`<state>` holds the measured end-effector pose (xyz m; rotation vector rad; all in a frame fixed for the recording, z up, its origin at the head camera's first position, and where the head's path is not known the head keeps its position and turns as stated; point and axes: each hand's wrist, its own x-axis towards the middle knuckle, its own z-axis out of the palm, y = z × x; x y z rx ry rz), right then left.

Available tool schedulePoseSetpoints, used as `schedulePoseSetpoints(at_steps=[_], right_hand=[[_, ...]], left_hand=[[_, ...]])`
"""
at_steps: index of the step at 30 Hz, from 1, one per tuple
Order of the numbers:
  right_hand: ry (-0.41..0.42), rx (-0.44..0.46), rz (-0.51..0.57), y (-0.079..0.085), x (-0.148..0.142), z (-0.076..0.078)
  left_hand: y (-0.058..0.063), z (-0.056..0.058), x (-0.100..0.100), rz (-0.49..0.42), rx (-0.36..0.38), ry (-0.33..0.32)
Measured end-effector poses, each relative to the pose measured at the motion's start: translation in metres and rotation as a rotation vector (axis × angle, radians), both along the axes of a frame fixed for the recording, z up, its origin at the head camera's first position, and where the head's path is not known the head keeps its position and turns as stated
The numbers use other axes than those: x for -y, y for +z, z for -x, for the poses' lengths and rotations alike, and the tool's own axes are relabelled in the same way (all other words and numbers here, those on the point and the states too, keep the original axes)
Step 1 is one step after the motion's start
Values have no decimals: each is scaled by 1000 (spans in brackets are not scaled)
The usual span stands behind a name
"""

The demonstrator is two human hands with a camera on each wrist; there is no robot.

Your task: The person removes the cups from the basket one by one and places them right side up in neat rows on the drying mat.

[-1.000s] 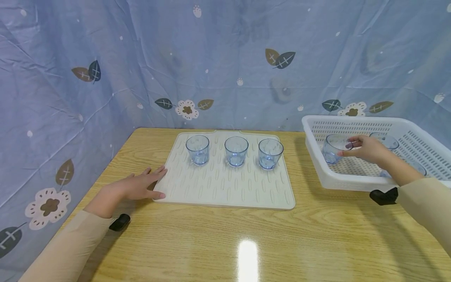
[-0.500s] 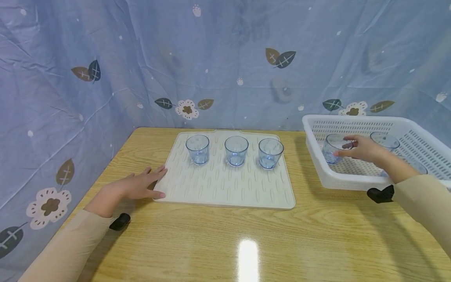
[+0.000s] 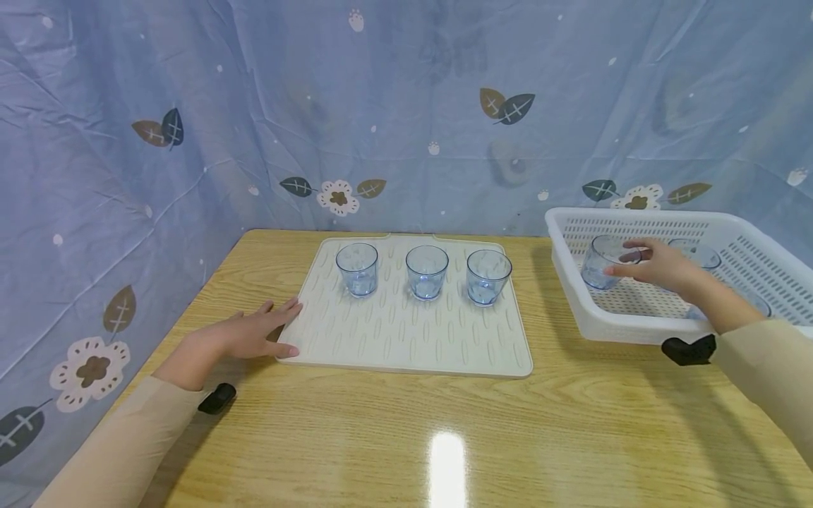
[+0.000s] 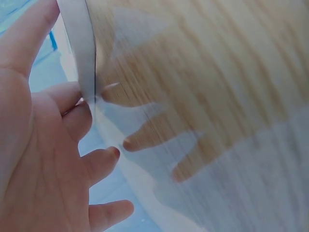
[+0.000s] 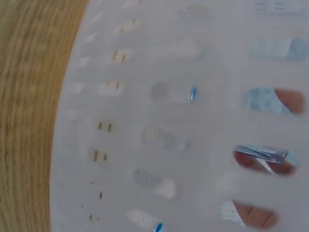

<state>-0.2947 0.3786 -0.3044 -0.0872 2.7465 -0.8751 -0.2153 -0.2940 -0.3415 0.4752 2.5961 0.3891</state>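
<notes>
In the head view my right hand reaches into the white plastic basket and holds a clear bluish drinking glass, thumb on the near side and fingers at the far side of its rim. The glass leans slightly. The right wrist view shows mostly the slotted basket wall, with fingers visible through its slots. My left hand lies with spread fingers at the left edge of a cream drying mat. Three similar glasses stand upright in a row on the mat: left, middle, right.
Two more glasses sit in the basket, one behind the right hand and one partly hidden by the wrist. The wooden table runs up to a blue patterned curtain at the back and left.
The glass in my right hand has tipped and shifted slightly right and back inside the basket, and the fingers have closed nearer its rim. My left hand and the three glasses stay put.
</notes>
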Motion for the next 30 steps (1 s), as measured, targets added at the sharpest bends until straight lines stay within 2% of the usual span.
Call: schedulePoseSetpoints(at_steps=[17, 25, 30], right_hand=[[-1, -42, 98, 15, 8, -16], [-14, -81, 187, 23, 12, -24], [-10, -139, 227, 25, 18, -25]], left_hand=[[2, 1, 0, 1, -2, -14], [1, 1, 0, -6, 9, -5], [0, 0, 0, -4, 11, -2]])
